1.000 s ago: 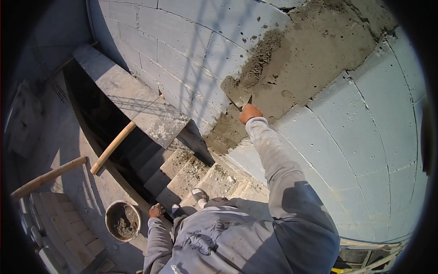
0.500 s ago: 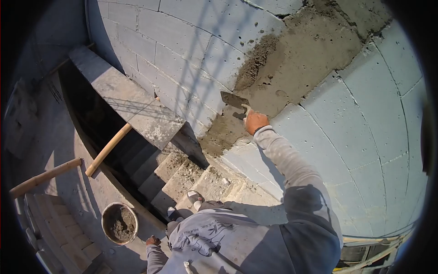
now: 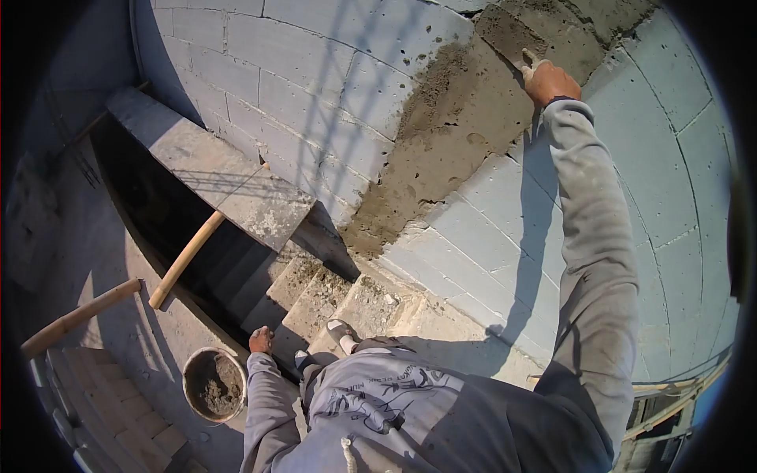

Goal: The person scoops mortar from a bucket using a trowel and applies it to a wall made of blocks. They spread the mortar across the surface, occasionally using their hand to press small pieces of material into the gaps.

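My right hand [image 3: 550, 85] is wrapped round the handle of a trowel [image 3: 511, 35], whose flat blade lies against the wet mortar [image 3: 465, 134] high on the wall. This grey-brown mortar forms a wide slanting band between pale blocks. Down by the stairs, my left hand [image 3: 261, 340] hangs with its fingers curled and nothing visible in them. A bucket [image 3: 187, 394] stands near that hand, partly filled with mortar [image 3: 219, 385].
Concrete steps [image 3: 303, 303] lie below me beside a dark stairwell opening. A wide plank [image 3: 205, 158] and a wooden pole [image 3: 187, 260] cross the opening. Another pole [image 3: 83, 317] and stacked bricks [image 3: 110, 402] are at lower left. Pale block wall [image 3: 631, 181] rises on the right.
My right hand has carried the trowel up and right along the mortar band, and the arm is stretched further. My left hand has moved forward, past the bucket.
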